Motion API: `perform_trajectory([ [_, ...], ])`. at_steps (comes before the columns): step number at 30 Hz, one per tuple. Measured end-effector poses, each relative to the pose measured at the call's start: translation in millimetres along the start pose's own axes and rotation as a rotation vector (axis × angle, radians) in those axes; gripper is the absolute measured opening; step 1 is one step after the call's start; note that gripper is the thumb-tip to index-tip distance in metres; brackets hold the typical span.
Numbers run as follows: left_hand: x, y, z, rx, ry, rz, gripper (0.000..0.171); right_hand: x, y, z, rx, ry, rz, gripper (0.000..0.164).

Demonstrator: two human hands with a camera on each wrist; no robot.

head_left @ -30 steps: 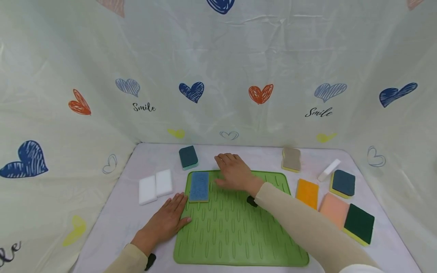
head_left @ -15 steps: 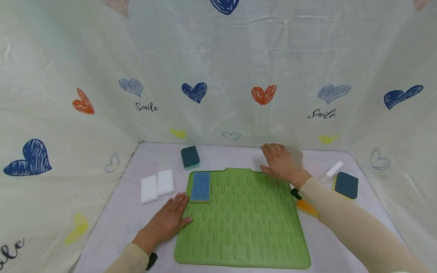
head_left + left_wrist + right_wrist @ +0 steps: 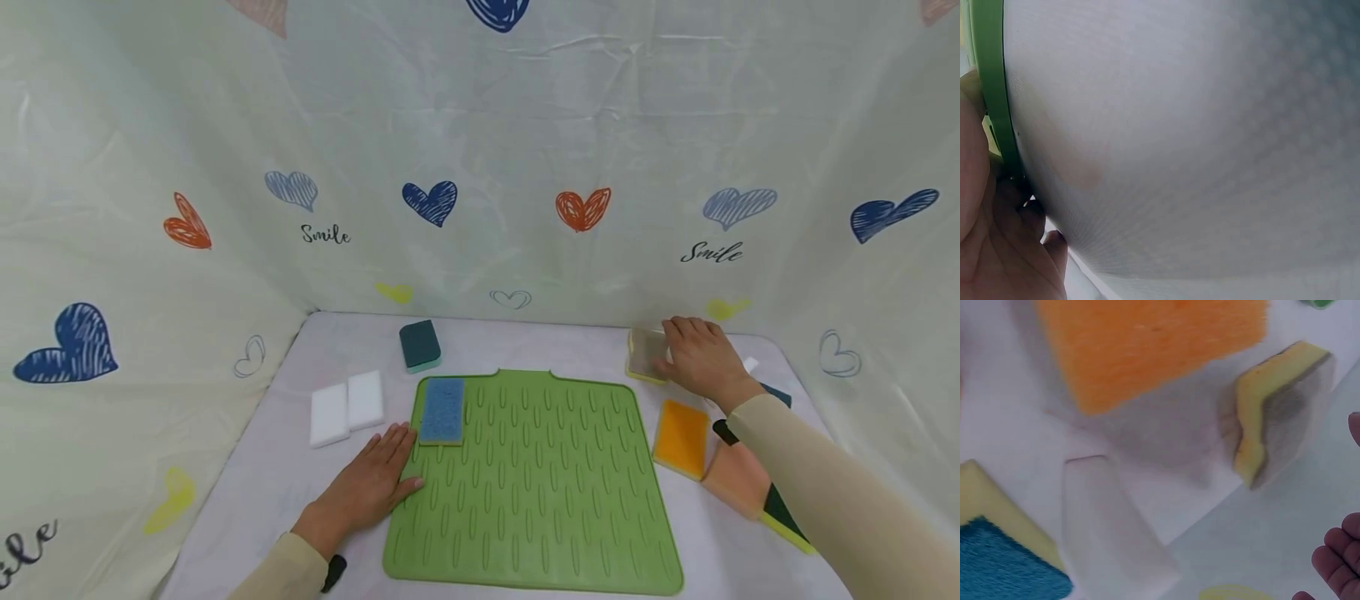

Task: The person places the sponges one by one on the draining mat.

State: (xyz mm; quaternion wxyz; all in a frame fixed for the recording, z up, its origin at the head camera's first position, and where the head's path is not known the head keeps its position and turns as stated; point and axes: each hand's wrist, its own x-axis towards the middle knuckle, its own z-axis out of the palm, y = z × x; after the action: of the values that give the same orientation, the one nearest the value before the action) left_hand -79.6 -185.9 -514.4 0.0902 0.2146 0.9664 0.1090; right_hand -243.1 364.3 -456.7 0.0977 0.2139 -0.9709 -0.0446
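My left hand (image 3: 363, 487) rests with extended fingers on the left edge of a green ridged mat (image 3: 540, 483). A blue scouring sponge (image 3: 442, 410) lies at the mat's back left corner, just beyond those fingertips. My right hand (image 3: 701, 358) is at the back right, beside a grey-topped yellow sponge (image 3: 645, 354); its thumb overlaps that sponge in the head view. In the right wrist view the hand's fingers (image 3: 1338, 556) show apart from the sponges, holding nothing. The right hand and forearm partly hide a white block (image 3: 1110, 531) and a dark blue sponge (image 3: 780, 395).
Right of the mat lie an orange sponge (image 3: 681, 437), a peach sponge (image 3: 738, 479) and a dark green sponge (image 3: 783, 517) half under the sleeve. Two white pads (image 3: 328, 415) and a teal sponge (image 3: 420, 344) lie to the left. A curtain (image 3: 510, 150) hangs behind the table.
My right hand has swept right, from over the mat's back edge past the grey-topped sponge to the back right. The left hand has stayed on the mat's edge.
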Motion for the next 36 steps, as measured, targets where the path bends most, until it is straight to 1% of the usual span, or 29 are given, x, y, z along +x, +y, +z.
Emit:
perform_trajectory([
  [6, 0.5, 0.2, 0.6, -0.003, -0.012, -0.012, 0.078, -8, 3, 10, 0.005, -0.034, 0.028, 0.076],
  [12, 1.7, -1.0, 3.4, -0.004, -0.02, -0.021, 0.078, -9, 2, 16, 0.013, -0.077, 0.063, 0.078],
  [21, 0.2, -0.5, 1.4, -0.006, -0.017, -0.021, 0.078, -5, 4, 21, 0.109, -0.05, 0.073, 0.09],
  [28, 0.2, -0.1, 1.7, -0.002, -0.021, -0.023, 0.078, -6, 5, 21, 0.122, -0.06, 0.086, 0.095],
  [36, -1.5, 2.8, -2.9, -0.012, -0.006, -0.02, 0.078, -8, 4, 25, 0.122, -0.069, 0.086, 0.109],
])
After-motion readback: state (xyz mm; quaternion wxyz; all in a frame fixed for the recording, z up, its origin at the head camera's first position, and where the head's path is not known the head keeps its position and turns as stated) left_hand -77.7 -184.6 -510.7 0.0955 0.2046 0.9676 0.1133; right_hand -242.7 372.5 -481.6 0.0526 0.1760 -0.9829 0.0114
